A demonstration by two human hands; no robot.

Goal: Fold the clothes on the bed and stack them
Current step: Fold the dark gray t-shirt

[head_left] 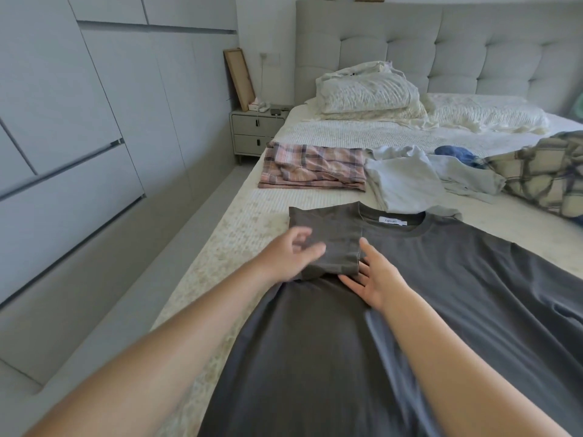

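Hands, left seemingly and right plainly released, flank the T-shirt's folded sleeve.

Grey wardrobe wall, tufted headboard — pale nightstand with leaning frame, soft daylight

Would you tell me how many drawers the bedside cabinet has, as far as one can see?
2. The upper drawer sits just under the top of the bedside cabinet; the lower drawer is directly below it. The bed hides the cabinet's right edge.
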